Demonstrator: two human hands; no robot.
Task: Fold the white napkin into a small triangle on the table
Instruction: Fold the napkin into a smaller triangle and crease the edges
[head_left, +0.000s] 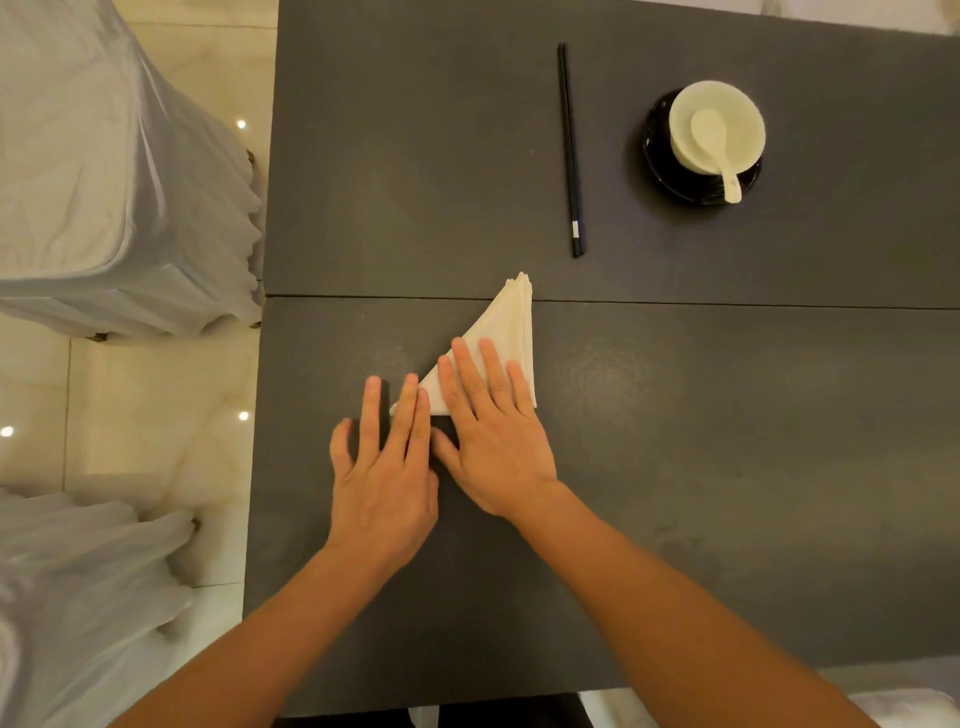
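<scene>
The white napkin (506, 322) lies on the dark grey table (727, 415) as a small layered triangle, its tip pointing away from me. My right hand (491, 431) rests flat on the napkin's near part, fingers spread. My left hand (384, 467) lies flat beside it on the left, two fingertips touching the napkin's near-left corner. Neither hand grips anything.
A pair of black chopsticks (570, 150) lies lengthwise beyond the napkin. At the far right a white bowl (719, 122) with a white spoon (717, 150) sits on a black saucer (662, 171). Chairs in pale covers (104, 171) stand left of the table's edge.
</scene>
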